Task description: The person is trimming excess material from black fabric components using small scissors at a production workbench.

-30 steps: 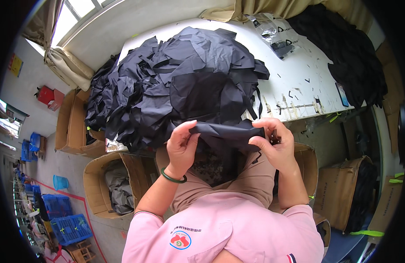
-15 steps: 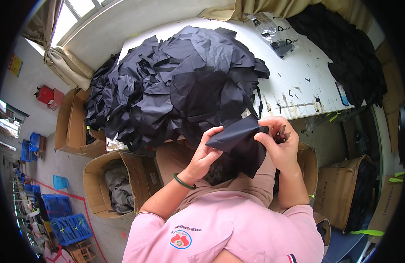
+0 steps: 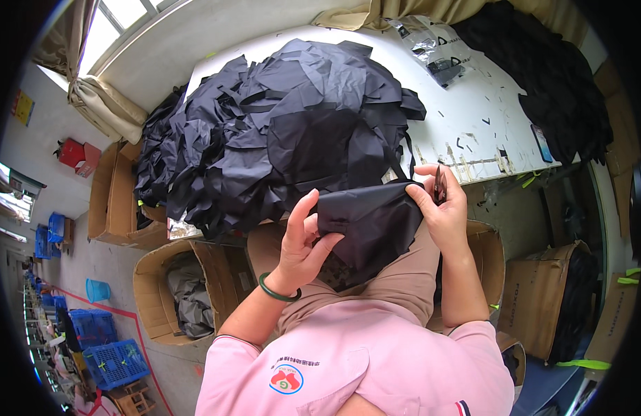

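A black fabric piece [image 3: 369, 222] is spread between my hands above my lap, its lower part hanging down. My left hand [image 3: 303, 243], with a green bangle at the wrist, is at its left edge. The thumb lies over the cloth, the index finger points up, and the other fingers are curled. My right hand [image 3: 442, 208] pinches the upper right corner between thumb and finger. Dark thread snips [image 3: 440, 186] are also tucked in the fingers of that hand, blades upward. Beyond my hands, a large heap of black fabric pieces [image 3: 320, 139] covers much of the table.
The white table [image 3: 473, 125] carries dark scraps, a clear plastic bag [image 3: 431, 52], a phone-like object [image 3: 541, 143] and more black cloth [image 3: 542, 76] at right. Cardboard boxes stand around me, one with grey cloth [image 3: 189, 295]. Blue crates [image 3: 112, 360] are at far left.
The fabric piece was folded over and is now opened out flatter. My left hand has moved left and its fingers have lifted. My right hand has risen slightly, turning the snips upright.
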Demonstrator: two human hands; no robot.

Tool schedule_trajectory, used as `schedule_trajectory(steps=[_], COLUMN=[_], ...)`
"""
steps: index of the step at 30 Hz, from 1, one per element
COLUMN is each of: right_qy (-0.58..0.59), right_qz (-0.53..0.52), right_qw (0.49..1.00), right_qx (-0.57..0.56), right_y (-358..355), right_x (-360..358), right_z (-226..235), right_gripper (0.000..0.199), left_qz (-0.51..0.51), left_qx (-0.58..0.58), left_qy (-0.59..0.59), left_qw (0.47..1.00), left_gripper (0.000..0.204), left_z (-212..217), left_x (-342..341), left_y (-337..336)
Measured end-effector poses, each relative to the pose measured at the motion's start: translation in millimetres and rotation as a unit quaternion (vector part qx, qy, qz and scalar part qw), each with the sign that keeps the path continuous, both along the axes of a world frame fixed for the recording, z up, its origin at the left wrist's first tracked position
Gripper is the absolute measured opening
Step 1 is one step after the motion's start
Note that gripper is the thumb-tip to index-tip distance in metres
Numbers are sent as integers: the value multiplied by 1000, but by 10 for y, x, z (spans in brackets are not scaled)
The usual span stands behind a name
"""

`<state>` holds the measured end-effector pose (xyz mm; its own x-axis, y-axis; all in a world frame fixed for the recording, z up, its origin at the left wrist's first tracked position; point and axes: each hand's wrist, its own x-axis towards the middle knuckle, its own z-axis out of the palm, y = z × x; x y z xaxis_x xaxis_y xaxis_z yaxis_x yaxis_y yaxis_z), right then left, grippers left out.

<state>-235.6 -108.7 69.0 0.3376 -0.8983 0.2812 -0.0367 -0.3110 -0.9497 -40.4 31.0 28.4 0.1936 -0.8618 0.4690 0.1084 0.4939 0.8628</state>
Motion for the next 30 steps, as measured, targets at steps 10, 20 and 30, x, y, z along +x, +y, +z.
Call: schedule_trajectory(steps=[10, 20, 30], right_qy=[84, 43, 68], right_qz=[-31, 100, 186], right_qw=[995, 977, 978], right_qx=[-34, -182, -57], right_y=[-64, 549, 435], right_x=[-10, 380, 292], right_z=[-48, 28, -45], right_gripper=[21, 31, 16], left_qz=[92, 79, 116], left_qx=[36, 133, 19], left_qy=[-173, -124, -212], left_qw=[980, 980, 970], left_gripper=[37, 21, 14], left_z=[233, 166, 119], left_x=[198, 98, 192], left_y=[23, 10, -20])
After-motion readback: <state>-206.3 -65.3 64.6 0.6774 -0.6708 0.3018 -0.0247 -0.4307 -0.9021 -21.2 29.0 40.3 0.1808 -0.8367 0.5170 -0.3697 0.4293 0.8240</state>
